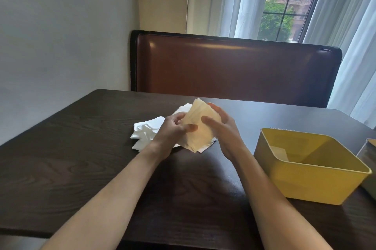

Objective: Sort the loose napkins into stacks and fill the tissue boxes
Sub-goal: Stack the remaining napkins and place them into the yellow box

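Note:
A bundle of beige napkins (200, 125) stands on its lower edge near the middle of the dark table. My left hand (173, 130) grips its left side, thumb across the front. My right hand (222, 127) grips its right side, with the thumb on the front and the fingers behind. A loose heap of white napkins (149, 130) lies on the table behind and left of my left hand. An open yellow tissue box (309, 165) sits to the right, with a pale sheet showing inside it.
The dark wooden table (81, 158) runs to a brown padded bench back (234, 68) on the far side. Part of another box (369, 170) shows at the right edge. A curtained window is behind the bench.

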A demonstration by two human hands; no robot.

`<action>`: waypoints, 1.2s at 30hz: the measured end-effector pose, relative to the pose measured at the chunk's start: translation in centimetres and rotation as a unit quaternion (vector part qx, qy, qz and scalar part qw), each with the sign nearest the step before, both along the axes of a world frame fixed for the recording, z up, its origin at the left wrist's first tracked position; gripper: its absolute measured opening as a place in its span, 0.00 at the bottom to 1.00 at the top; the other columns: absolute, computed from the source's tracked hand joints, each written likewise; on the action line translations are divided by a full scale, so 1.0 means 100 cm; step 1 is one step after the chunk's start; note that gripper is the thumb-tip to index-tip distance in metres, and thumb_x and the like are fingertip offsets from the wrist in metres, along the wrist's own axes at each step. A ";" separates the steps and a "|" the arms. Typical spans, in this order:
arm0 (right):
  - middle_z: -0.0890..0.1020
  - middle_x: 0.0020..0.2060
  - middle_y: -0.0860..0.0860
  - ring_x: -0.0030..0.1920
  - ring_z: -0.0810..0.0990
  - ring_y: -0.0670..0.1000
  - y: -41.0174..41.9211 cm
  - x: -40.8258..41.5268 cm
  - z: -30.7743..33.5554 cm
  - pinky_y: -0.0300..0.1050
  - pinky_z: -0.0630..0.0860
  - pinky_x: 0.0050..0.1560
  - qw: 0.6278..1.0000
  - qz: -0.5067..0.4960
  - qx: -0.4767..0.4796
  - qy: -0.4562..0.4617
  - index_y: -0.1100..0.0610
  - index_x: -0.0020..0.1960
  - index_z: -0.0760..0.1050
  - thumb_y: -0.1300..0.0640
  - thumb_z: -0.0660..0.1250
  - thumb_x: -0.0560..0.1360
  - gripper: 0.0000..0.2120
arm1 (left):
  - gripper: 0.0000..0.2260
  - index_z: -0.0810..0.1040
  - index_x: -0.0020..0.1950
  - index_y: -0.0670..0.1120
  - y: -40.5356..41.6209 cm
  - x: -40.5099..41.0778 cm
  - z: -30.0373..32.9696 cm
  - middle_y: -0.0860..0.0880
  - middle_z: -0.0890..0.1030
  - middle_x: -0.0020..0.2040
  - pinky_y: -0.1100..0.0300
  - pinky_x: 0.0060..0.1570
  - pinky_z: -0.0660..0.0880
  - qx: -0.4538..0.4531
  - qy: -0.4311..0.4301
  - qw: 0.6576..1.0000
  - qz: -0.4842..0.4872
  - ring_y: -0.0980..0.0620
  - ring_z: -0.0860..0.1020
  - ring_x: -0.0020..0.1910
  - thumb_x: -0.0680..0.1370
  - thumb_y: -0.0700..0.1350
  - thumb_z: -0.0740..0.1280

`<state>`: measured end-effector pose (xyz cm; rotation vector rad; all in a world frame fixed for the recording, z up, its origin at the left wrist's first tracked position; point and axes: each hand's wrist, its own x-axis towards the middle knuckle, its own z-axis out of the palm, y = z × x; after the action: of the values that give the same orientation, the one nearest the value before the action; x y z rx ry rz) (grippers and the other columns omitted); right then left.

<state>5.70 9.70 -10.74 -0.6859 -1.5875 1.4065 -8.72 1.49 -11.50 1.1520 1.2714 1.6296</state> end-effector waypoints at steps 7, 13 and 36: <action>0.81 0.52 0.50 0.52 0.81 0.52 -0.002 0.006 -0.003 0.40 0.81 0.43 0.998 -0.050 -0.036 0.032 0.55 0.65 0.75 0.59 0.73 0.75 0.19 | 0.26 0.76 0.63 0.46 0.000 0.002 0.000 0.44 0.83 0.50 0.55 0.47 0.81 0.035 -0.007 0.996 0.076 0.51 0.83 0.47 0.68 0.40 0.79; 0.80 0.50 0.47 0.49 0.79 0.50 -0.009 0.010 -0.012 0.41 0.77 0.43 0.988 -0.146 -0.045 0.004 0.47 0.56 0.75 0.46 0.67 0.78 0.09 | 0.23 0.76 0.65 0.44 -0.003 0.016 -0.005 0.48 0.81 0.42 0.66 0.39 0.74 0.019 0.179 0.983 0.034 0.61 0.79 0.35 0.72 0.33 0.75; 0.83 0.47 0.49 0.51 0.81 0.51 -0.025 -0.011 -0.024 0.53 0.80 0.56 0.977 -0.205 -0.057 0.006 0.51 0.50 0.80 0.53 0.64 0.79 0.06 | 0.05 0.81 0.49 0.47 0.002 0.045 -0.016 0.53 0.81 0.42 0.64 0.41 0.70 0.003 0.027 0.959 0.281 0.56 0.77 0.42 0.80 0.46 0.67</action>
<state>4.59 7.22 -13.16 -1.0083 -1.2703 1.1948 -4.27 1.73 -13.07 0.8833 1.7399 2.0105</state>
